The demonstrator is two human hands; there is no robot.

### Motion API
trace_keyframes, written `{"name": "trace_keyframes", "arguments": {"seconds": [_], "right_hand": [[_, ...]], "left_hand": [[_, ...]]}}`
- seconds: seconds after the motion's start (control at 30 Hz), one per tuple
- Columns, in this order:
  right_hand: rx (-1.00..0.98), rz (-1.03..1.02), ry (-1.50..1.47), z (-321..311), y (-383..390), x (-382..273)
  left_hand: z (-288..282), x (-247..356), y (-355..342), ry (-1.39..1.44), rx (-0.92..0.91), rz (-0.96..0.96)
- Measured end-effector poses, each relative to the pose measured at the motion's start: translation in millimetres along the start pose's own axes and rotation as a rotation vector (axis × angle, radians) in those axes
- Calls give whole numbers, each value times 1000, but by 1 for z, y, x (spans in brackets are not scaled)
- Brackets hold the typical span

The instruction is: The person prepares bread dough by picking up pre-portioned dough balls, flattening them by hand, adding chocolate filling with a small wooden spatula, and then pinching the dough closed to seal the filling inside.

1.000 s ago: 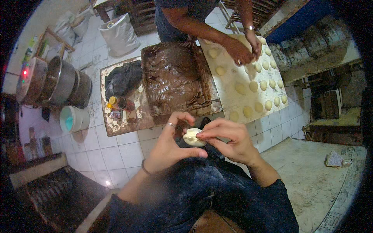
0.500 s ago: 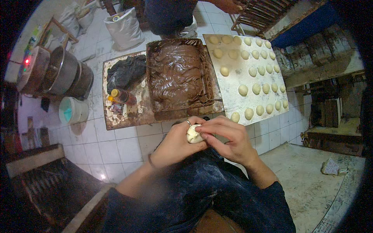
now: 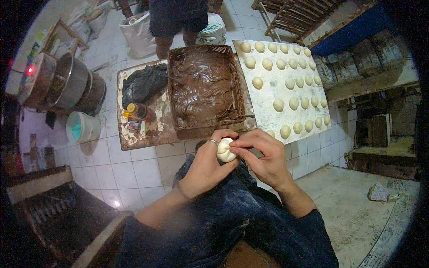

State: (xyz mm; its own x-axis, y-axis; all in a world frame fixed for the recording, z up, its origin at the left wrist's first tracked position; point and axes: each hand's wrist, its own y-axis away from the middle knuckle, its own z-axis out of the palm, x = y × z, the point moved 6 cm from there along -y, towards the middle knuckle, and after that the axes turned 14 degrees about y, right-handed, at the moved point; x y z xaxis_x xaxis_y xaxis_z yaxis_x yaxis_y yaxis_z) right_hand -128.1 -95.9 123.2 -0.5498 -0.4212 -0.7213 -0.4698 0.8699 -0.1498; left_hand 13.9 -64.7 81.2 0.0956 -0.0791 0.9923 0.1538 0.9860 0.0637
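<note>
A pale dough ball (image 3: 226,151) with gathered pleats on top sits in my left hand (image 3: 206,166), whose fingers and thumb curl round it. My right hand (image 3: 264,157) pinches the gathered seam between thumb and fingertips. Just beyond my hands lies a rectangular tray (image 3: 169,99) filled with glossy brown chocolate-like paste (image 3: 202,85). To its right, a floured board (image 3: 264,117) carries rows of round dough balls (image 3: 278,104).
Left of the tray, a stained board (image 3: 134,143) holds a crumpled dark cloth (image 3: 142,84) and a small red jar with a yellow lid (image 3: 139,110). A white bucket (image 3: 85,127) and large metal bowls (image 3: 71,80) stand farther left. Another person (image 3: 178,22) stands beyond the tray.
The dough ball's open top has been drawn into a pleated, gathered seam. The person beyond the tray has shifted left and no longer shades the far dough balls.
</note>
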Motion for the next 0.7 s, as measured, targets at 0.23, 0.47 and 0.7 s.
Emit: {"name": "trace_keyframes", "arguments": {"seconds": [0.23,0.47,0.7], "right_hand": [[-98,-66,52,2,-1,-5],[-147,48,-51,0,-6,4],[-197,-87,0,-1,-3,-2]], "left_hand": [[-4,-3,-5,0,-22,-12],[-2,-7,-6,-17,-150,-111],[-1,-7,-7,86,-133,-129]]}}
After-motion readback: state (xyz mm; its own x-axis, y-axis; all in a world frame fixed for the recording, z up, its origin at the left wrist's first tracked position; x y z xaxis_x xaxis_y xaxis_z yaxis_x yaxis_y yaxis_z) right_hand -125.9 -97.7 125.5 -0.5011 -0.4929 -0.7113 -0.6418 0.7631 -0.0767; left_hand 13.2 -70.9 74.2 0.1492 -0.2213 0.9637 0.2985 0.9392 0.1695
